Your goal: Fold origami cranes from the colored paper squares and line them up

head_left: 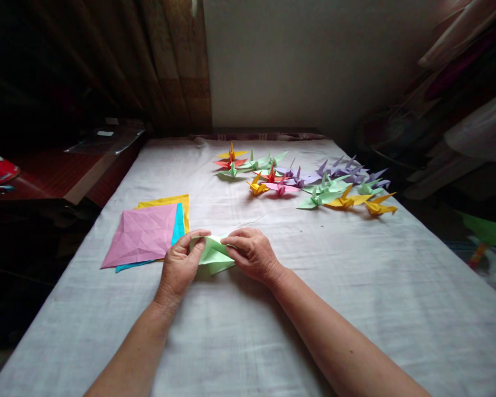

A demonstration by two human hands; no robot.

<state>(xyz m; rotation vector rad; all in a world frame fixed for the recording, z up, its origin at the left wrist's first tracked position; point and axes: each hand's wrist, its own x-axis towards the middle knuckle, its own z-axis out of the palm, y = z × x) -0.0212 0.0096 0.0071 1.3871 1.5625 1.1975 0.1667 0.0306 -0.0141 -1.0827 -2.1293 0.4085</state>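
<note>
A light green sheet of origami paper [215,256], partly folded with creased flaps, is held between both hands just above the cloth. My left hand [182,262] pinches its left edge between thumb and fingers. On the opposite side, my right hand [252,252] grips the right edge, fingertips together. Close to my left hand lies a small stack of square paper: a creased pink sheet [144,234] on top, with a blue sheet [177,225] and a yellow sheet [186,207] showing beneath. The fingers of both hands cover parts of the green paper's edges.
Several folded paper cranes stand farther back on the white cloth [314,309], among them a pink crane [281,188], a yellow crane [380,206] and a purple crane [349,168]. A brown table [66,171] with a clear plastic sleeve [107,140] adjoins at left.
</note>
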